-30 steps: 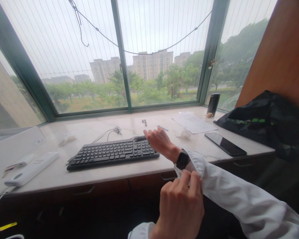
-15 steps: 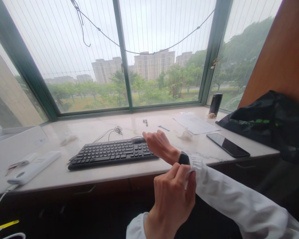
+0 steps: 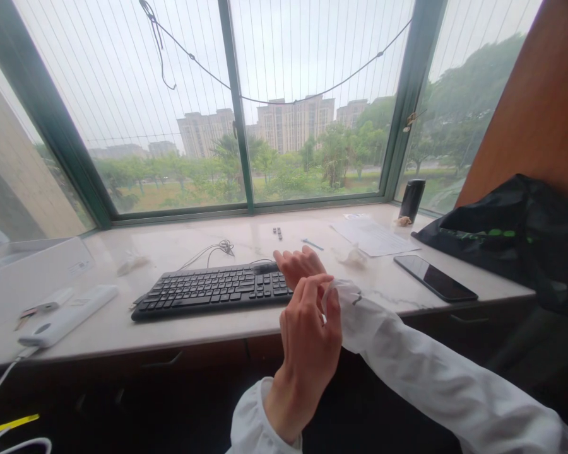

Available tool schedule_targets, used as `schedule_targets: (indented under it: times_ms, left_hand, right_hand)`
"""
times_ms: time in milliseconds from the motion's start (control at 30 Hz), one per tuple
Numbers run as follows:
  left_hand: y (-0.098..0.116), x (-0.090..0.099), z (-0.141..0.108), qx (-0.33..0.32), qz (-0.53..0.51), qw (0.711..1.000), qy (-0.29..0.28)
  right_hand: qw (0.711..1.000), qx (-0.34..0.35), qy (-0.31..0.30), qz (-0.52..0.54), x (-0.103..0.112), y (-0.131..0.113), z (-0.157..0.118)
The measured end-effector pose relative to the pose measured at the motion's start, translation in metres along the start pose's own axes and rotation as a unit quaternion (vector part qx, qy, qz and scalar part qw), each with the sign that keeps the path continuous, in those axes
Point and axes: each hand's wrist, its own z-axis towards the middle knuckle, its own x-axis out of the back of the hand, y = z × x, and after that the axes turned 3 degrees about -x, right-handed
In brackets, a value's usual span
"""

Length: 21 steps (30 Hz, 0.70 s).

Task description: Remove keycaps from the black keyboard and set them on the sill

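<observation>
My left hand (image 3: pixel 307 343) pinches the cuff of my white right sleeve (image 3: pixel 343 299) between thumb and fingers, and the cuff lies over my right wrist. My right hand (image 3: pixel 297 265) reaches forward with fingers loosely spread, holding nothing, just past the right end of the black keyboard (image 3: pixel 213 290) on the pale stone sill (image 3: pixel 246 328). No watch shows on the wrist; the cuff covers it.
A black phone (image 3: pixel 435 279) lies right of the hands, with papers (image 3: pixel 372 236), crumpled tissue (image 3: pixel 350 255) and a dark cup (image 3: pixel 413 199) behind. A black bag (image 3: pixel 515 236) fills the right end. A white remote (image 3: pixel 69 314) and a white box (image 3: pixel 28 274) lie left.
My left hand has pulled the white cuff forward along my right arm, from behind the black watch to over the wrist, hiding the watch. My right hand stayed by the keyboard's end.
</observation>
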Motion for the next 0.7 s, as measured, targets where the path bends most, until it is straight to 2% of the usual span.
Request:
schedule_targets:
  times_ms: [200, 333, 533, 700]
  left_hand:
    - [0.010, -0.019, -0.040, -0.032, 0.022, 0.999, -0.032]
    - [0.011, -0.029, -0.056, -0.033, 0.035, 0.999, -0.009]
    - [-0.001, -0.032, -0.053, 0.003, -0.010, 1.000, 0.023]
    - [-0.009, -0.025, -0.039, 0.050, -0.028, 0.998, 0.032]
  right_hand:
    - [0.998, -0.001, -0.003, 0.057, 0.013, 0.012, -0.004]
    - [0.998, -0.015, -0.004, 0.057, 0.018, 0.011, -0.007]
    - [0.999, -0.008, 0.020, 0.048, 0.014, 0.010, -0.008]
    - [0.999, 0.002, 0.029, 0.016, 0.008, 0.014, -0.005]
